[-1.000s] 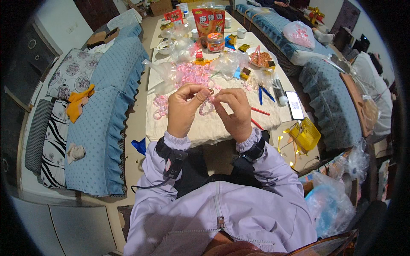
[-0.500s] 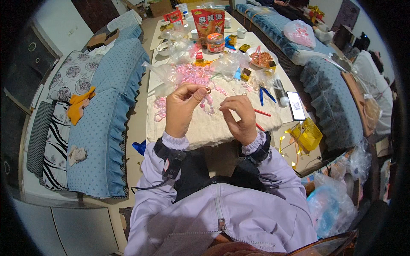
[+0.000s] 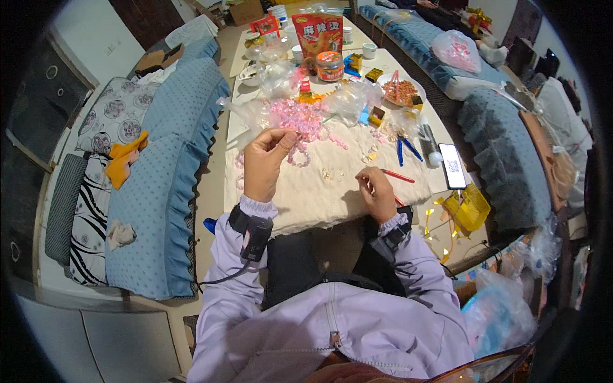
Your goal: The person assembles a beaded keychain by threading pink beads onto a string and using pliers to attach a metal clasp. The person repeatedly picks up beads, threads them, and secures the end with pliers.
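My left hand (image 3: pixel 267 159) is raised over the cream cloth (image 3: pixel 287 204), thumb and forefinger pinched on something too small to make out. Lower and to the right, my right hand (image 3: pixel 377 195) has its fingers curled together near the cloth; whatever may be in them is hidden. A thin red stick-like tool (image 3: pixel 398 175) lies right beside that hand. Small pale-gold pieces (image 3: pixel 331 174) are scattered on the cloth between both hands. Beyond my left hand lie a heap of pink beads (image 3: pixel 297 118) and a beaded loop (image 3: pixel 298 156).
Blue-handled pliers (image 3: pixel 408 150), a lit phone (image 3: pixel 453 167) and a dark tube (image 3: pixel 431 145) lie to the right. Farther back stand a jar (image 3: pixel 329 66), a red pouch (image 3: pixel 317 35), a plate of food (image 3: pixel 402 90) and clear bags (image 3: pixel 348 97). A yellow basket (image 3: pixel 471 207) sits lower right.
My right hand has moved right and down, away from the left hand, its fingers more curled. The left hand stays raised, still pinching. More of the cloth and its small pieces now shows between them.
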### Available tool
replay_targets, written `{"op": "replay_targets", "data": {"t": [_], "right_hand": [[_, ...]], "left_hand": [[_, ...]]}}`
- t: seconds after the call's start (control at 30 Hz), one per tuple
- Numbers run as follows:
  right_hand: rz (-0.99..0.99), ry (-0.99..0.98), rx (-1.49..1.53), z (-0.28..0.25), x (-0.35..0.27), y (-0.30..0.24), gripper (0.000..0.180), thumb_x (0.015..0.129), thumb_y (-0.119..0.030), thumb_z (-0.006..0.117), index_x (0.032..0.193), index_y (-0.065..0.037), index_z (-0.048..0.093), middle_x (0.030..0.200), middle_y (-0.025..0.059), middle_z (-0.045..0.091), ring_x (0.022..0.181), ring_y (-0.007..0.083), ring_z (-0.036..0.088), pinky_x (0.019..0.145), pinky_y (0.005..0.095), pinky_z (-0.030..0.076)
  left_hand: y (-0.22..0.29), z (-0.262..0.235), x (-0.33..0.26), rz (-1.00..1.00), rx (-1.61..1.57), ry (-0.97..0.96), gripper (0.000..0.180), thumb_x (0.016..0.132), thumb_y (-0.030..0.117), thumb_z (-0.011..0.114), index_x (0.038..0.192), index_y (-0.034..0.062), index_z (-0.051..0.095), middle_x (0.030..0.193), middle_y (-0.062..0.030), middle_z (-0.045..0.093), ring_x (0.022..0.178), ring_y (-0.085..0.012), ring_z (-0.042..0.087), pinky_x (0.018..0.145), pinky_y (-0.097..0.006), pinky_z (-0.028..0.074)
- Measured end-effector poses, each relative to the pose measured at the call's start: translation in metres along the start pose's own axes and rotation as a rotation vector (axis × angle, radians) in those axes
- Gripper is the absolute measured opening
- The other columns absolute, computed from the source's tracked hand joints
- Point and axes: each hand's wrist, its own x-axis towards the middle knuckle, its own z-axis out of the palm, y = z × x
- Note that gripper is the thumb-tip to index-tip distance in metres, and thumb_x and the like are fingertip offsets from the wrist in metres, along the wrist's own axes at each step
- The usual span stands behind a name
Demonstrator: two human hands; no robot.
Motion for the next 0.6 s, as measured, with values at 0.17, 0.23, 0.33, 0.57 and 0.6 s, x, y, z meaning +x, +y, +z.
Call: {"op": "replay_targets", "data": {"t": [0.17, 0.23, 0.33, 0.57, 0.6], "right_hand": [[0.019, -0.069, -0.05, 0.008, -0.008, 0.023, 0.019, 0.081, 0.002, 0.065, 0.098, -0.004, 0.058, 0.094, 0.0144, 0.06, 0.09, 0.0351, 0.061, 0.077, 0.0413, 0.05], [0.106, -0.124, -0.067, 0.009, -0.011, 0.026, 0.019, 0.082, -0.001, 0.065, 0.099, -0.005, 0.058, 0.094, 0.0145, 0.06, 0.09, 0.0354, 0.061, 0.077, 0.0412, 0.05], [0.012, -0.141, -0.087, 0.012, -0.013, 0.028, 0.018, 0.083, -0.003, 0.066, 0.1, -0.005, 0.059, 0.095, 0.0145, 0.061, 0.09, 0.0356, 0.061, 0.077, 0.0413, 0.051], [0.021, -0.177, -0.075, 0.014, -0.011, 0.026, 0.02, 0.082, -0.002, 0.067, 0.1, -0.004, 0.059, 0.095, 0.015, 0.062, 0.089, 0.0357, 0.063, 0.076, 0.0412, 0.051], [0.004, -0.189, -0.106, 0.013, -0.012, 0.026, 0.019, 0.083, -0.001, 0.066, 0.1, -0.004, 0.059, 0.095, 0.015, 0.062, 0.088, 0.0358, 0.063, 0.075, 0.0409, 0.051]], "left_hand": [[-0.034, -0.007, 0.033, -0.019, 0.042, 0.063, 0.02, 0.092, 0.015, 0.073, 0.102, -0.0023, 0.072, 0.092, -0.003, 0.071, 0.082, -0.0081, 0.062, 0.075, -0.022, 0.048], [-0.056, -0.011, 0.067, -0.009, 0.063, 0.123, 0.021, 0.092, 0.015, 0.072, 0.104, -0.0026, 0.072, 0.091, -0.0024, 0.071, 0.082, -0.0078, 0.061, 0.074, -0.021, 0.048], [-0.093, -0.021, 0.12, 0.014, 0.172, 0.161, 0.02, 0.092, 0.011, 0.069, 0.107, -0.0014, 0.073, 0.093, -0.0021, 0.071, 0.082, -0.0075, 0.061, 0.074, -0.022, 0.049], [-0.15, -0.073, 0.07, -0.086, 0.263, 0.256, 0.021, 0.092, 0.007, 0.065, 0.111, -0.0001, 0.072, 0.096, -0.0033, 0.071, 0.085, -0.0099, 0.063, 0.078, -0.023, 0.05], [-0.154, -0.082, 0.053, -0.131, 0.293, 0.282, 0.022, 0.092, 0.006, 0.065, 0.112, 0.0007, 0.072, 0.095, -0.0023, 0.069, 0.083, -0.0099, 0.061, 0.078, -0.023, 0.049]]}}
